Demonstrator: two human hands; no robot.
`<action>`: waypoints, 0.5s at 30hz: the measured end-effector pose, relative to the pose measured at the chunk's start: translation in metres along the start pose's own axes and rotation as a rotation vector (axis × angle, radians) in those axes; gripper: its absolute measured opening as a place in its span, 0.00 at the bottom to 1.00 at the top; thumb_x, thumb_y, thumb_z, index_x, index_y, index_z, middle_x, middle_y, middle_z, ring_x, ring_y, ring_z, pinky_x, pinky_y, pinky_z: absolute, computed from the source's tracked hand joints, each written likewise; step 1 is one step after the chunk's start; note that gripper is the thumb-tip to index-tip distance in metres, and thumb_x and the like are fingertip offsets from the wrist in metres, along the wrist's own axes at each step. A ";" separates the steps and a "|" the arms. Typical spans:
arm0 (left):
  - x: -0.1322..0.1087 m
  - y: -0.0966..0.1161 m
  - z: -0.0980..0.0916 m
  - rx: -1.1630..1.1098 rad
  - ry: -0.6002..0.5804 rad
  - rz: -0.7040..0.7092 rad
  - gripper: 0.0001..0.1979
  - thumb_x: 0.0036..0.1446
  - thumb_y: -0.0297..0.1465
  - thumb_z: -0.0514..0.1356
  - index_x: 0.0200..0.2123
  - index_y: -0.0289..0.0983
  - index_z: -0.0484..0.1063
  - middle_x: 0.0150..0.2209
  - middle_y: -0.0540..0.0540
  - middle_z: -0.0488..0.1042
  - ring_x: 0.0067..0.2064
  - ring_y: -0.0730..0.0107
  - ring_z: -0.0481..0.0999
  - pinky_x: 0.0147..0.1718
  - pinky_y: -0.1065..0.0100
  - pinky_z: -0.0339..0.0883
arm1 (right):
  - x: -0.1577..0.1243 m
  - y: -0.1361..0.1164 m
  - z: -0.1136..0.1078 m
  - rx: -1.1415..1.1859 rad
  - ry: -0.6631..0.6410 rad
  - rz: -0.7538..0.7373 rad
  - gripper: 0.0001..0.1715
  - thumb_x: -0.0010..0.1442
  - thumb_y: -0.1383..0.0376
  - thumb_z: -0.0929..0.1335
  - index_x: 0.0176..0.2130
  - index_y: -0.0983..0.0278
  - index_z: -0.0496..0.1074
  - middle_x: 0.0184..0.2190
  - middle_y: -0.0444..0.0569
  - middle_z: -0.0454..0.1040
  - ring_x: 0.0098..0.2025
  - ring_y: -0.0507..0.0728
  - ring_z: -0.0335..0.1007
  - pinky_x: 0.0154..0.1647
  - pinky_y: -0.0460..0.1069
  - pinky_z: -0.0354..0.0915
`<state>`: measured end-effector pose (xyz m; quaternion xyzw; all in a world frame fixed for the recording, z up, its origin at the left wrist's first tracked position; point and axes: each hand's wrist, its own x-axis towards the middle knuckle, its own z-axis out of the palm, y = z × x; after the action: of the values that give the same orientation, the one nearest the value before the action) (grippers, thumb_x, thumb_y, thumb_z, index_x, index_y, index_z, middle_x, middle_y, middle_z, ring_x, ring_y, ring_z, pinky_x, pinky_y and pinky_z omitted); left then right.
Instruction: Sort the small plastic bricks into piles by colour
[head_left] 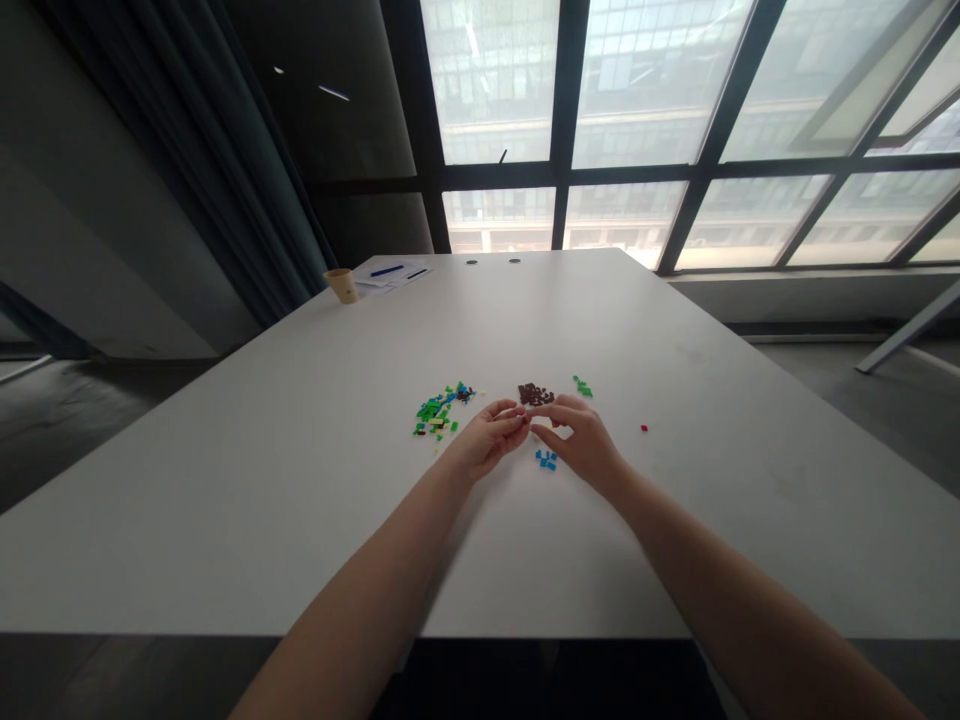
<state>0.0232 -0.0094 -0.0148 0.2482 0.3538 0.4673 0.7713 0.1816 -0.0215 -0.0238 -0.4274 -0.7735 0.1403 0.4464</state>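
Note:
Near the middle of the table, my left hand (491, 440) is closed, palm turned up, with a small dark brown toy brick (525, 420) at its fingertips. My right hand (579, 438) meets it from the other side. Its forefinger reaches to the brick and its thumb stands a little apart below, with nothing visible held in it. Just beyond the hands lies a pile of brown bricks (535, 394). Several blue bricks (547, 460) lie below my right hand. To the left spreads a mixed heap of mostly green bricks (435, 408), with blue, yellow and dark ones among them.
A few green bricks (583, 386) lie beyond my right hand, and one red brick (644, 428) sits farther right. At the far left of the white table (300, 480) stand a paper cup (343, 286) and papers (390, 277) with a blue pen (386, 270).

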 end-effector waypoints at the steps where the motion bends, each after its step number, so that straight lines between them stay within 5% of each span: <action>1: 0.000 -0.001 0.000 0.002 -0.016 -0.012 0.11 0.45 0.15 0.58 0.31 0.33 0.65 0.28 0.49 0.71 0.31 0.80 0.73 0.36 0.76 0.67 | 0.000 0.000 0.000 0.006 0.005 0.000 0.10 0.52 0.66 0.67 0.37 0.61 0.75 0.25 0.46 0.68 0.31 0.53 0.62 0.35 0.48 0.61; 15: 0.003 -0.009 -0.002 0.034 -0.135 -0.007 0.07 0.48 0.20 0.60 0.32 0.33 0.66 0.30 0.47 0.73 0.33 0.77 0.75 0.41 0.73 0.67 | 0.000 0.003 0.000 -0.028 0.024 -0.059 0.09 0.52 0.67 0.68 0.36 0.60 0.75 0.25 0.45 0.67 0.32 0.53 0.62 0.36 0.48 0.61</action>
<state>0.0272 -0.0108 -0.0236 0.2910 0.3095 0.4408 0.7907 0.1833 -0.0203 -0.0253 -0.4124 -0.7822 0.1112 0.4536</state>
